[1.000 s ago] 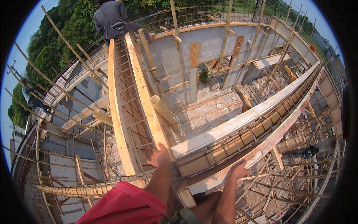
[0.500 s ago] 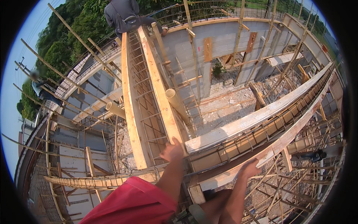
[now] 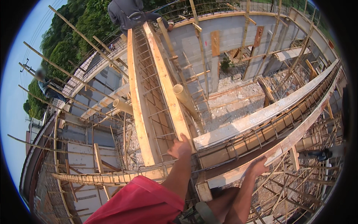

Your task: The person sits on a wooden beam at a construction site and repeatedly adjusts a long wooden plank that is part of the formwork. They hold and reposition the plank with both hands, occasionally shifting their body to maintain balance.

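My left hand [image 3: 181, 146] is at the near end of a pale wooden board [image 3: 169, 95], one side of a long form. Its fingers are bent round the board's edge, the index finger pointing forward. Beside it, a second pale board [image 3: 137, 108] runs parallel, and a steel rebar cage [image 3: 150, 86] lies between the two. My right hand [image 3: 258, 167] grips the top edge of the outer, whitish form board [image 3: 287, 139]; its fingertips are partly hidden. Another rebar cage [image 3: 257, 134] follows that curving form between two boards.
A person [image 3: 128, 15] in grey sits at the form's far end; another person [image 3: 48, 87] is at the far left. Bamboo poles [image 3: 182, 97] stand close beside the boards. Far below lies rubble ground [image 3: 238, 102], with a grey block wall [image 3: 227, 33] behind.
The whole view has shifted slightly, so the scene sits a little farther right. Both hands stay at the same places on their boards.
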`<state>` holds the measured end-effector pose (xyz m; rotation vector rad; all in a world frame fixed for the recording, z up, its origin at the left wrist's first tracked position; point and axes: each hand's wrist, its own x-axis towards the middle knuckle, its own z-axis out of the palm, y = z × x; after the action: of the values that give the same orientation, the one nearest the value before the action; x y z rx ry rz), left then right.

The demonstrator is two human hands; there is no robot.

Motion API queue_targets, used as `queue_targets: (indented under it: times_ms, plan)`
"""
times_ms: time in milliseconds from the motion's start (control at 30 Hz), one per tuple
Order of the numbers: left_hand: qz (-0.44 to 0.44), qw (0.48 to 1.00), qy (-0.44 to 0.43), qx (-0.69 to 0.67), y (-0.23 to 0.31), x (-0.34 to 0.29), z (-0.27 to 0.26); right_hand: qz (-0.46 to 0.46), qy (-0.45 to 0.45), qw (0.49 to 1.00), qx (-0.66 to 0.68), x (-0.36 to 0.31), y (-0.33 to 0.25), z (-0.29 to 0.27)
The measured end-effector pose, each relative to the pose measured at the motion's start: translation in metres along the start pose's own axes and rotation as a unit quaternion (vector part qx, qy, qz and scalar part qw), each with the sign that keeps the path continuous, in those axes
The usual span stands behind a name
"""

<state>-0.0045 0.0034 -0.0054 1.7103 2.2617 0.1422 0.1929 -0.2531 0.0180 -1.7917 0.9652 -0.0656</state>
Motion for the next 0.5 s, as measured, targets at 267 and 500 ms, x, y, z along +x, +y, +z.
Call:
queue_targets:
  times_ms: [267, 500]
  plan:
    - [-0.009, 1.000, -0.015, 0.015, -0.001, 0.002, -0.001, 0.004, -0.017, 1.000, 0.017, -0.017, -0.011, -0.005]
    - [-0.013, 1.000, -0.025, 0.001, 0.000, 0.001, -0.005, -0.009, -0.062, 0.998, 0.020, -0.012, -0.004, -0.006]
